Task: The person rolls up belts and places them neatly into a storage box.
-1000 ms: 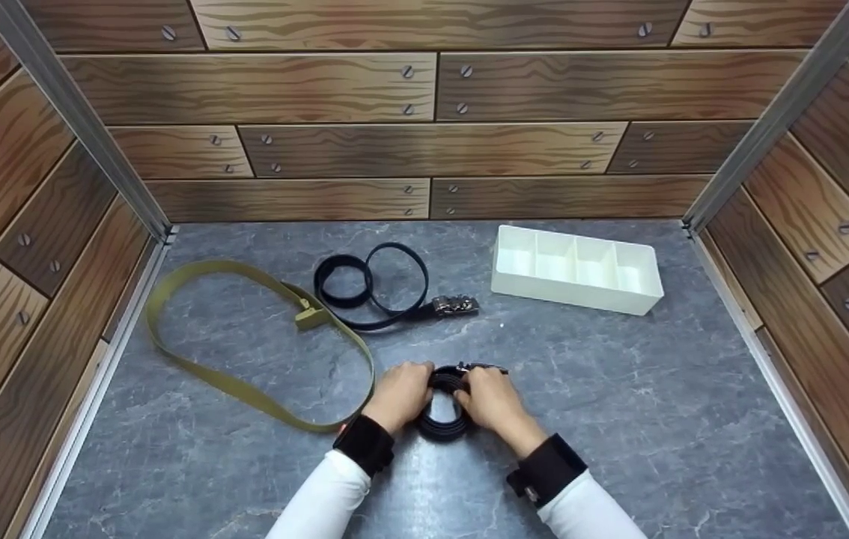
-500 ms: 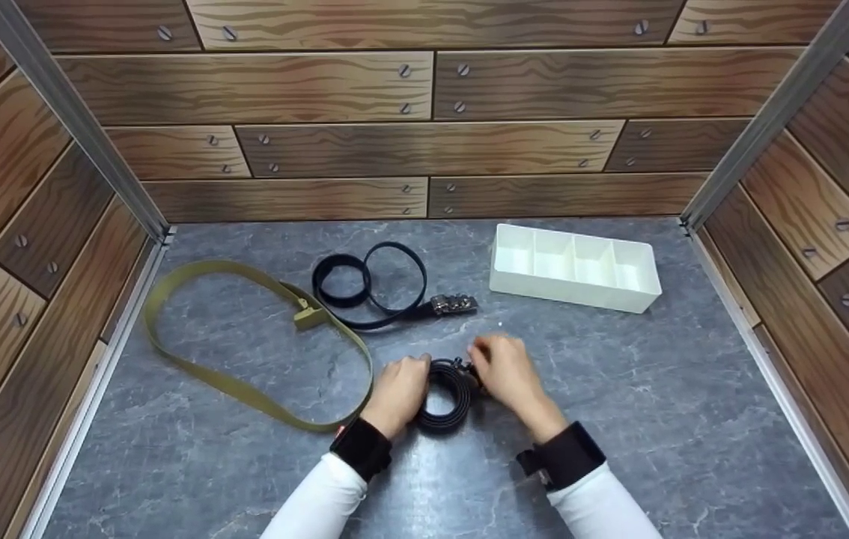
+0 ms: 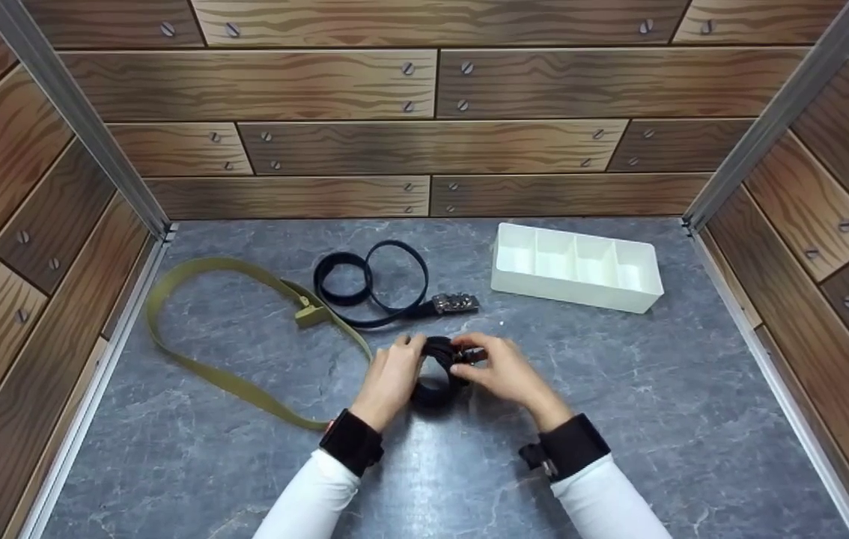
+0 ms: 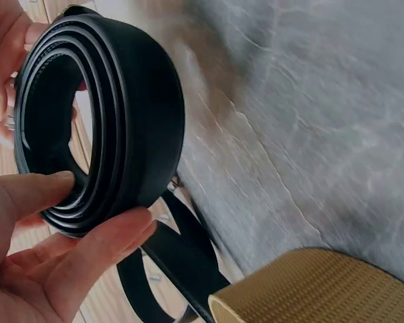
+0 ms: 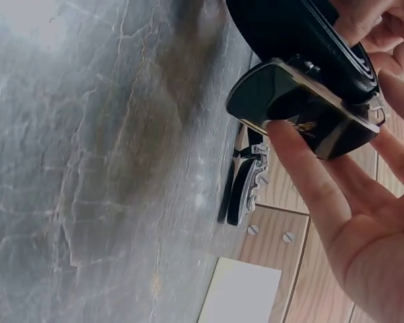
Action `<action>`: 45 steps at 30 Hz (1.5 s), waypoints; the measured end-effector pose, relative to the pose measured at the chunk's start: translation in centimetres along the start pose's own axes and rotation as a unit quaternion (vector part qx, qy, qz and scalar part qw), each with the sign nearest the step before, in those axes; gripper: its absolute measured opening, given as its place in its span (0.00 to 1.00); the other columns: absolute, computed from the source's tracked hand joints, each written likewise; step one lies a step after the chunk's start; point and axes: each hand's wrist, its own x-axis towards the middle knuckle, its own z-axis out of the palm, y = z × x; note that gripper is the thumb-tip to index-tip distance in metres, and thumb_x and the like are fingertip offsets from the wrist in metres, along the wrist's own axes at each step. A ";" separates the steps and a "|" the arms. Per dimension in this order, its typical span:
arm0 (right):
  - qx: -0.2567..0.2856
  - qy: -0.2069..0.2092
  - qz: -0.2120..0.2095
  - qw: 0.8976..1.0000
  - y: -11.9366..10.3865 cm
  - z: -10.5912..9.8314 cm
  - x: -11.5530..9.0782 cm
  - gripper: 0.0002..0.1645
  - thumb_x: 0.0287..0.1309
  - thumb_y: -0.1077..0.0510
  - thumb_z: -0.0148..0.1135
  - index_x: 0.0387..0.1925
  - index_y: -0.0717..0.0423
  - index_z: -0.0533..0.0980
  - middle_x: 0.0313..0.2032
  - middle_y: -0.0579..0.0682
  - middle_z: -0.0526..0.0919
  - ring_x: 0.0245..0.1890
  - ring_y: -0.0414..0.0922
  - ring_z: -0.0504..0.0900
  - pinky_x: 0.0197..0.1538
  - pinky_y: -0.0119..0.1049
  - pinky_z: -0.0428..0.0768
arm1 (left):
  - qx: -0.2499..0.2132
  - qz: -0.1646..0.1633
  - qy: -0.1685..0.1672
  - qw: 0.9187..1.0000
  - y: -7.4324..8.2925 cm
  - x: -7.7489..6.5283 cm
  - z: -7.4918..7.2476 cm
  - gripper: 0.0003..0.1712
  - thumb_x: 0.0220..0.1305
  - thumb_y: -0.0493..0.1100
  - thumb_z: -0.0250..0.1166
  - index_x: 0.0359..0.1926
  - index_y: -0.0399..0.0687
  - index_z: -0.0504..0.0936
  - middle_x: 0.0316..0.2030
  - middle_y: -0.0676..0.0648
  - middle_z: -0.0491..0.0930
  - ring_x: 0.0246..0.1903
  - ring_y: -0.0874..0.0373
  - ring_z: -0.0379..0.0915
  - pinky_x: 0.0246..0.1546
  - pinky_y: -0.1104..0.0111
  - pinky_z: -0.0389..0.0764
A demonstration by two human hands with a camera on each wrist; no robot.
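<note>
A black belt (image 3: 436,398), rolled into a tight coil, is held up between both hands. My left hand (image 3: 388,374) pinches the coil's left side; in the left wrist view the thumb is inside the ring and a finger lies along the outer face of the coiled belt (image 4: 151,108). My right hand (image 3: 505,368) has thumb and fingers around the buckle end. Close up in the right wrist view, the glossy dark plate buckle (image 5: 326,138) stands off the coil, a fingertip on its lower edge and other fingers behind it.
Behind the hands lies a second black belt (image 3: 325,281), loosely looped, with a silvery ornate buckle (image 3: 456,302). An olive webbing belt (image 3: 222,382) forms a wide loop at left. A white four-compartment tray (image 3: 567,292) stands at the back right. Wood-patterned walls enclose the grey surface.
The coiled belt has been raised and moved slightly away from the body. The right hand let go of the coil's side, shifted right, and now grips the buckle; the left keeps its hold.
</note>
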 end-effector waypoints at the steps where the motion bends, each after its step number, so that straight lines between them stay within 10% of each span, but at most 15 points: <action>1: 0.000 0.001 -0.004 1.000 -0.1 0.0 0.0 0.26 0.57 0.53 0.70 0.55 0.59 0.77 0.50 0.56 0.83 0.48 0.54 0.82 0.49 0.53 0.79 | -0.004 0.000 0.000 1.000 -0.1 0.0 0.0 0.05 0.64 0.37 0.63 0.38 0.44 0.74 0.32 0.43 0.78 0.21 0.41 0.79 0.17 0.56 0.77; 14: -0.035 0.038 -0.017 0.999 -1.4 1.0 -0.2 0.20 0.47 0.55 0.76 0.39 0.50 0.74 0.38 0.49 0.84 0.37 0.45 0.81 0.39 0.41 0.80 | -0.038 0.009 0.012 0.999 -0.4 0.1 -0.3 0.08 0.63 0.34 0.63 0.38 0.46 0.71 0.34 0.47 0.72 0.20 0.43 0.78 0.16 0.60 0.76; 25: -0.059 0.040 -0.032 0.997 -2.3 1.9 -0.2 0.36 0.49 0.60 0.74 0.61 0.55 0.74 0.52 0.60 0.81 0.45 0.54 0.84 0.47 0.44 0.81 | -0.064 0.014 0.021 0.998 -0.2 0.3 -0.2 0.09 0.63 0.38 0.65 0.38 0.46 0.71 0.35 0.47 0.74 0.23 0.43 0.79 0.19 0.59 0.78; 45: -0.105 -0.018 0.037 0.994 -2.9 -0.9 0.8 0.31 0.50 0.63 0.71 0.59 0.56 0.77 0.51 0.61 0.82 0.41 0.53 0.84 0.39 0.40 0.83 | -0.067 -0.018 -0.086 0.994 -0.4 -0.1 0.1 0.19 0.64 0.48 0.66 0.51 0.44 0.75 0.44 0.41 0.81 0.38 0.42 0.82 0.35 0.52 0.81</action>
